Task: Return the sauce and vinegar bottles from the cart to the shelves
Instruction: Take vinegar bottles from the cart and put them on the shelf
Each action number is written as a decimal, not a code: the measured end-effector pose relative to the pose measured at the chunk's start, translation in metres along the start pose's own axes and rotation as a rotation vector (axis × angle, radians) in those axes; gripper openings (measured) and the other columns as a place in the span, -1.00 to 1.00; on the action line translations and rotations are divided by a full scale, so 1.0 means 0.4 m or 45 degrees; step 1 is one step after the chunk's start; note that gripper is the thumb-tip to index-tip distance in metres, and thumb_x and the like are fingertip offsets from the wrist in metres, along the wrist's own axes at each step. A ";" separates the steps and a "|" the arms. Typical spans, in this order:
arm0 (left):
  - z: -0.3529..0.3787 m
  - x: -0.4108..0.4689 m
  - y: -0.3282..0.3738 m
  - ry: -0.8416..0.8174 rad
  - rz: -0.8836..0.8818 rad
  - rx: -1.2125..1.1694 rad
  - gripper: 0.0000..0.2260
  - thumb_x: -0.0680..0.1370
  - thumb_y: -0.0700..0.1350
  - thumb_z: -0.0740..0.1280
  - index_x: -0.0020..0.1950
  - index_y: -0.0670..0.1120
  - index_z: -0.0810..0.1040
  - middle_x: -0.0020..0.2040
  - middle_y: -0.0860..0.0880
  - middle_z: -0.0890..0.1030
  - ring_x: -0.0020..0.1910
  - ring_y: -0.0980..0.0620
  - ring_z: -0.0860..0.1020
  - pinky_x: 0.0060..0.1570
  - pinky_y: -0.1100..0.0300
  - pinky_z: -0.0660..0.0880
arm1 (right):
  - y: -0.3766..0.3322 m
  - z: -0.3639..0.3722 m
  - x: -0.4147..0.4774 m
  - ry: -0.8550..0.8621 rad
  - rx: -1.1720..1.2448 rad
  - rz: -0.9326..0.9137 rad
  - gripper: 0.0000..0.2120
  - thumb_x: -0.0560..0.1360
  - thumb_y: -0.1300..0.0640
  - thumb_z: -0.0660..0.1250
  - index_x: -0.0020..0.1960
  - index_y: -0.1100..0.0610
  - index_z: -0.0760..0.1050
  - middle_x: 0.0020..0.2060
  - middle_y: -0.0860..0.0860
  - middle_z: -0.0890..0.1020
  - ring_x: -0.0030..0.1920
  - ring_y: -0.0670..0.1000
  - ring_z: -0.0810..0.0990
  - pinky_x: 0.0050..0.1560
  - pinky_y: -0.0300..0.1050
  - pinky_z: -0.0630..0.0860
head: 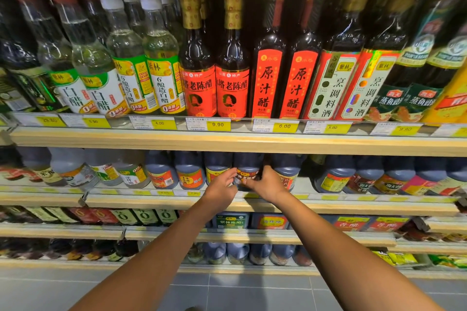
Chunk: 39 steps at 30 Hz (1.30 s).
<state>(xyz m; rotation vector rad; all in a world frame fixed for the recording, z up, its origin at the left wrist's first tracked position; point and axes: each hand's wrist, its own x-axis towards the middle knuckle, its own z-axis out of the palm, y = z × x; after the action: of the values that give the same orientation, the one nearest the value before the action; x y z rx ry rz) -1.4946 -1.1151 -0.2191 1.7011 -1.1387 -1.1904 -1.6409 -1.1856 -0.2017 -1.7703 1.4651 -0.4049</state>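
Two bare arms, the left arm and the right arm, are stretched out from the bottom edge toward the shelves. A dark vinegar bottle is held from both sides. The left grip is curled round its left side, and the right grip round its right side. The bottle is kept upright at the front of the second shelf, between other dark bottles. Tall red-label bottles are lined up on the top shelf.

Arms outstretched — left hand; right hand; fingers curled, gripping.
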 end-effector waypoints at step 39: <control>-1.205 -1.110 -0.385 1.233 -0.050 1.365 -0.31 0.52 0.17 0.40 0.59 0.08 0.24 0.62 -0.08 0.21 0.60 -0.18 0.15 0.47 -0.24 0.27 | -1.015 0.803 -0.543 0.036 -0.676 -1.634 -0.22 0.54 -0.21 0.34 0.63 -0.05 0.08 0.63 0.04 0.08 0.59 0.12 0.10 0.48 0.19 0.24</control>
<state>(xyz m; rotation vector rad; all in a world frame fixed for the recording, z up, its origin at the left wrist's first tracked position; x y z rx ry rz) -1.0722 -0.6048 -0.0985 2.5877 -1.1039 0.4524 -1.2088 -0.8565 -0.0595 -2.9960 0.2321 -0.6878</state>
